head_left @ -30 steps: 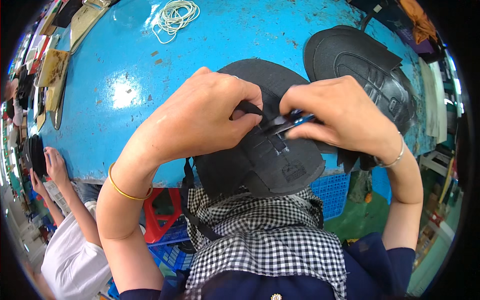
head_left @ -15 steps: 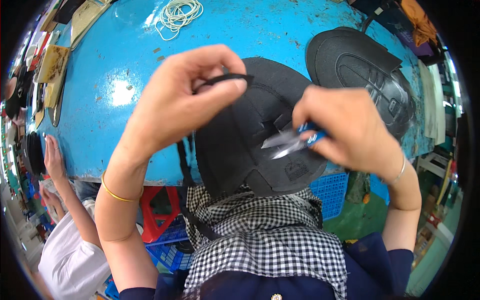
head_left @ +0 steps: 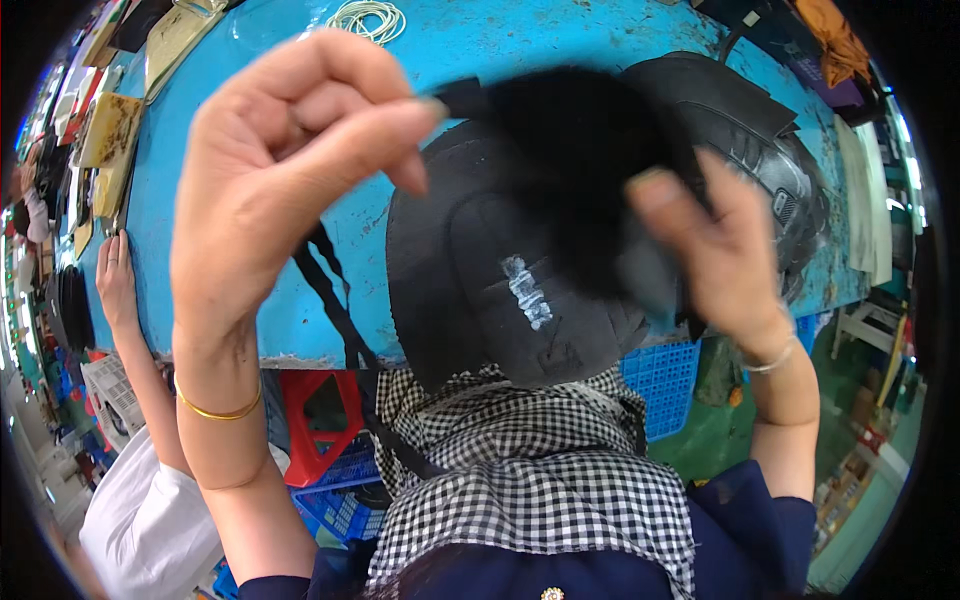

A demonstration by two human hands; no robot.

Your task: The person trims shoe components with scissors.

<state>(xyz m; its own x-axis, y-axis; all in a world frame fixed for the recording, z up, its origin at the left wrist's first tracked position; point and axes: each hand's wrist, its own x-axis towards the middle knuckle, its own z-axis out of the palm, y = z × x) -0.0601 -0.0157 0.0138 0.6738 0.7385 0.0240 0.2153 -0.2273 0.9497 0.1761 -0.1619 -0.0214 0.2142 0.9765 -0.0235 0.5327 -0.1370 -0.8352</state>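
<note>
Here, a co-worker's hand rests at left on the blue table; the left hand narrowly pinches a black strip; a black flat piece with whitish marks lies at the near edge; above it, the right hand grips a blurred black sheet; another black piece lies far right.

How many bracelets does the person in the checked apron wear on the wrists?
2: a gold-coloured bracelet around the left wrist, and a silver-coloured bracelet around the right wrist. Both can be seen, though partly hidden by the arms.
</note>
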